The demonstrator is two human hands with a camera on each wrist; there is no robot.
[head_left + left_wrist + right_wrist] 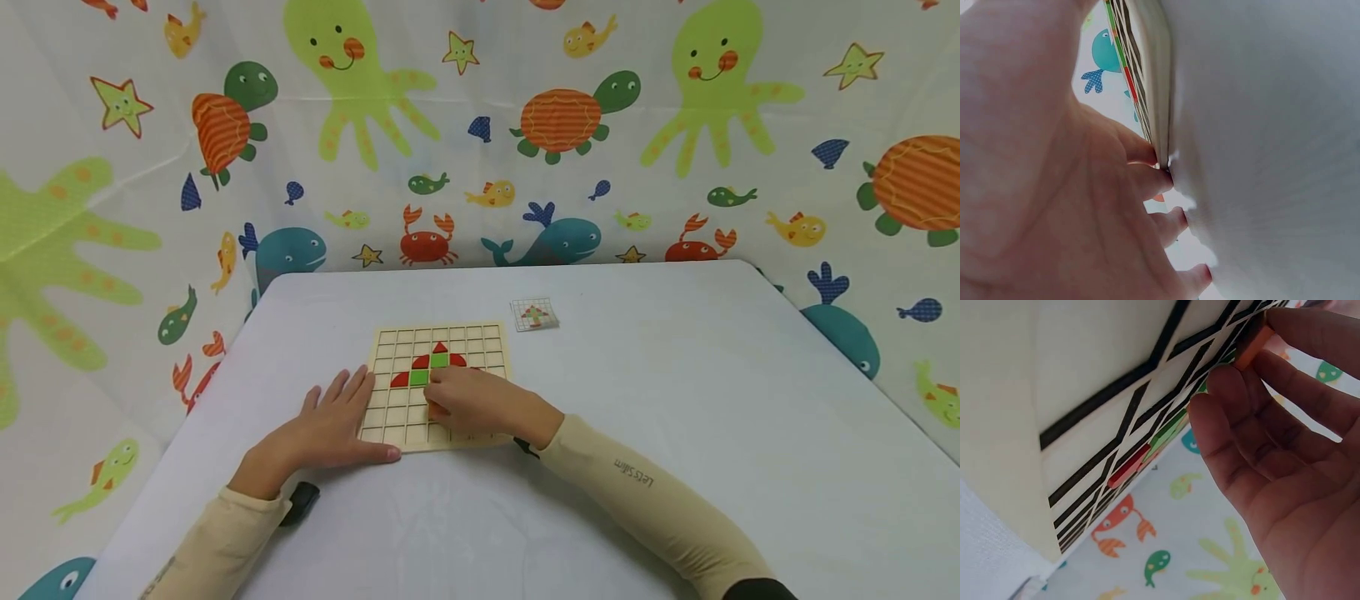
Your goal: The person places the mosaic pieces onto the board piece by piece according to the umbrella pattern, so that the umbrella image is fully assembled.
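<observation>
A wooden grid board [393, 417] lies on the table in the head view. Set in its cells are a red triangle [440, 347], green squares [418, 377] and red round-edged pieces [401, 380]; my right hand covers part of the pattern. That right hand [483, 402] is over the board's lower middle, pinching a small orange block [1254, 347] between thumb and fingertips at the grid surface. Along the board's left edge lies my left hand [330, 429], fingers extended and thumb by the lower-left corner. In the left wrist view, its fingertips [1159, 180] touch the board's side.
Behind the board, a small card [535, 314] with a printed grid pattern lies on the white table [675, 358]. A curtain [465, 167] printed with sea animals hangs behind the table and at its sides.
</observation>
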